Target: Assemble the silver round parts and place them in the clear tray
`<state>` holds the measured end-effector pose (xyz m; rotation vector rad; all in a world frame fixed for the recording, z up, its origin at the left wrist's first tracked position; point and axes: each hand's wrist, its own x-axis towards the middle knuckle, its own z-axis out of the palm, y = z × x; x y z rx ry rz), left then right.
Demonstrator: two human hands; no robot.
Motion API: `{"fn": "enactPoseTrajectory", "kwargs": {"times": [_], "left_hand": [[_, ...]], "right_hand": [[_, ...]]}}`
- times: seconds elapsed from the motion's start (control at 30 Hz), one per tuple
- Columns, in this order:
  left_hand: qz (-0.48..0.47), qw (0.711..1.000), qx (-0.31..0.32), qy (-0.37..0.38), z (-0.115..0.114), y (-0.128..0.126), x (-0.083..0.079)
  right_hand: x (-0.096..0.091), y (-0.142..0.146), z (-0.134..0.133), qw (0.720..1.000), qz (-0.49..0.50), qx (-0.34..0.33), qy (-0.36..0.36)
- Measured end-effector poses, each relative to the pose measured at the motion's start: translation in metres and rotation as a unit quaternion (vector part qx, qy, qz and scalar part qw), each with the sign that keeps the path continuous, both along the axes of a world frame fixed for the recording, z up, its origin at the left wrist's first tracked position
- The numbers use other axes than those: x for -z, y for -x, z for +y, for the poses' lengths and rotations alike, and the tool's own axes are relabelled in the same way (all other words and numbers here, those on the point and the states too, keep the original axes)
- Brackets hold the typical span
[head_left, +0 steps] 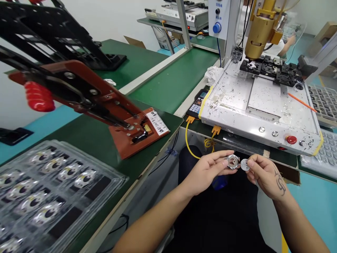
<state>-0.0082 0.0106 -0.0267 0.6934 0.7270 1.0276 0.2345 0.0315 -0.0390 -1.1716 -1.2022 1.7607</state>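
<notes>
We see the left hand [207, 168] pinched shut on a round metal ring [232, 162], with the thumb and fingertips on its rim. The right hand [263, 174] is just beside it, its fingertips closed on a small grey disc [244, 164]. The disc sits at the ring's edge, and we cannot tell whether the two touch. Both pieces are held in the air between the hands, above the dark lap.

Far out to the left of the left hand and lower, a clear plastic tray [116, 177] lies on the green bench. Its pockets run in rows, and many hold round metal pieces [50, 212] with dark centres, one to a pocket. The pockets nearest the hand look dark and unfilled.

Up and right of the right hand, a dark grid tray [325, 102] shows many small cells, and we cannot make out what is in them. A pale tray [319, 158] lies below it, nearer the hand, and it is just as hard to read.

Straight ahead of both hands, a black fixture [273, 68] on the white machine bed [263, 102] holds parts in its recesses. Beyond the left hand stands a red-brown lever press [126, 130].
</notes>
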Motion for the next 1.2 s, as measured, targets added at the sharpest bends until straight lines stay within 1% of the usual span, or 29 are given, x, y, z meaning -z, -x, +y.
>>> {"fn": "enactPoseTrajectory", "kwargs": {"times": [0.13, 0.2, 0.33, 0.4, 0.53, 0.63, 0.97, 1.2], "left_hand": [[-0.002, 1.0, -0.001, 0.002, -0.001, 0.001, 0.001], [0.001, 1.0, -0.001, 0.004, -0.002, 0.0, 0.001], [0.003, 1.0, -0.001, -0.002, -0.003, -0.001, -0.001], [0.005, 1.0, -0.003, -0.006, -0.004, -0.002, -0.002], [0.006, 1.0, -0.004, -0.015, -0.006, -0.005, -0.003], [0.013, 1.0, -0.004, -0.024, -0.008, -0.005, -0.004], [0.029, 0.999, -0.004, -0.035, -0.01, -0.008, -0.006], [0.054, 0.997, -0.002, -0.047, -0.012, -0.01, -0.007]], "right_hand": [[-0.007, 0.003, -0.002, 0.998, -0.046, 0.012, -0.037], [-0.014, 0.007, -0.003, 0.993, -0.087, 0.012, -0.081], [-0.026, 0.018, -0.002, 0.968, -0.152, 0.008, -0.198], [-0.028, 0.023, -0.002, 0.961, -0.161, 0.006, -0.224], [-0.028, 0.031, -0.003, 0.956, -0.163, -0.003, -0.244], [-0.027, 0.033, -0.004, 0.956, -0.162, -0.001, -0.244], [-0.029, 0.032, -0.007, 0.96, -0.165, 0.003, -0.228], [-0.025, 0.031, -0.009, 0.953, -0.168, 0.016, -0.25]]}}
